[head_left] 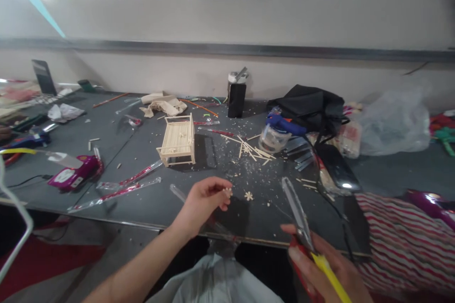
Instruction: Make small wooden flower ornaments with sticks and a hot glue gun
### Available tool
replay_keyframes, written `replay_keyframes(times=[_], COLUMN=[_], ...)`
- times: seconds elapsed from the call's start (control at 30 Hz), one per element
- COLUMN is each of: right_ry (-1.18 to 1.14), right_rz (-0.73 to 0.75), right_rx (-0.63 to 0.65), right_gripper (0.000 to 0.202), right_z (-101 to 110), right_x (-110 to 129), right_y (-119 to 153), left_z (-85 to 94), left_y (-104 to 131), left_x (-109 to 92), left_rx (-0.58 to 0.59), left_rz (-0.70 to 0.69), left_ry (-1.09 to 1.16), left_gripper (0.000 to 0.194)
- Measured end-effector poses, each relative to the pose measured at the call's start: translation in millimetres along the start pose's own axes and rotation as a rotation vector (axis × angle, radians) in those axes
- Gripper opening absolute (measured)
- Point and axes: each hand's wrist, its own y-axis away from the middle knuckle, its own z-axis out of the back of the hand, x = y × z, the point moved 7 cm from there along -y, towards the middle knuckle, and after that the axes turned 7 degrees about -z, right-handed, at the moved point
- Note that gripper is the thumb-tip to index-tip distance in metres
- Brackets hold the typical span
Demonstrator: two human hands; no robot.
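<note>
My left hand (208,200) is above the front of the dark table, its thumb and fingertips pinched on a tiny pale wooden piece (228,192). Just right of those fingertips a small flower-shaped wooden piece (249,196) lies flat. At the lower right my right hand (327,265) grips a hand cutter (302,227) with a red and a yellow handle, its long grey jaw pointing up and away from me. Beyond my left hand stands a miniature wooden bed (177,139) built of thin sticks, with small pieces lying on its slats.
Loose thin sticks (254,149) and crumbs are scattered mid-table. A blue glue gun (284,123) rests on a clear tub (273,141). A phone (237,100) leans upright at the back. Plastic sleeves (117,194), a purple device (76,173) and a black cord (327,201) lie around.
</note>
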Motion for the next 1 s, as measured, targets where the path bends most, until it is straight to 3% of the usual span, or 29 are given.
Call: replay_keyframes(times=[0.13, 0.27, 0.43, 0.57, 0.67, 0.73, 0.8, 0.9, 1.0], right_ry=[-0.139, -0.26, -0.327, -0.263, -0.173, -0.119, -0.075, 0.012, 0.121], right_rz=[-0.12, -0.244, -0.286, -0.183, -0.114, -0.084, -0.042, 0.041, 0.135], right_rx=[0.047, 0.104, 0.142, 0.107, 0.045, 0.008, -0.025, -0.051, -0.022], right_gripper=[0.044, 0.053, 0.057, 0.048, 0.038, 0.033, 0.03, 0.027, 0.031], right_z=[-4.7, -11.5, -12.7, -5.9, -2.5, -3.1, -4.2, -6.0, -12.8], right_x=[-7.0, -16.6, -21.9, -10.1, 2.9, 9.5, 13.9, 16.0, 17.2], right_y=[-4.4, -6.7, -10.0, -18.4, -26.3, -31.7, -36.9, -43.9, -49.0], left_z=[0.8, -4.1, -14.4, -15.2, -35.0, -50.7, -57.4, -52.0, -38.7], left_y=[-44.9, -73.2, -80.3, -65.4, -42.0, -27.2, -12.8, 12.4, 37.0], left_x=[-13.2, -9.5, -3.8, -13.7, -20.7, -14.3, -3.9, 11.0, 22.1], left_rx=[0.018, 0.075, 0.189, 0.116, 0.155, 0.241, 0.243, 0.189, 0.146], left_rz=[-0.306, -0.386, -0.468, -0.598, -0.743, -0.717, -0.645, -0.614, -0.689], left_ry=[-0.476, -0.595, -0.696, -0.851, -0.983, -1.026, -1.129, -1.219, -1.214], left_gripper=[0.018, 0.014, 0.016, 0.022, 0.022, 0.023, 0.024, 0.03, 0.028])
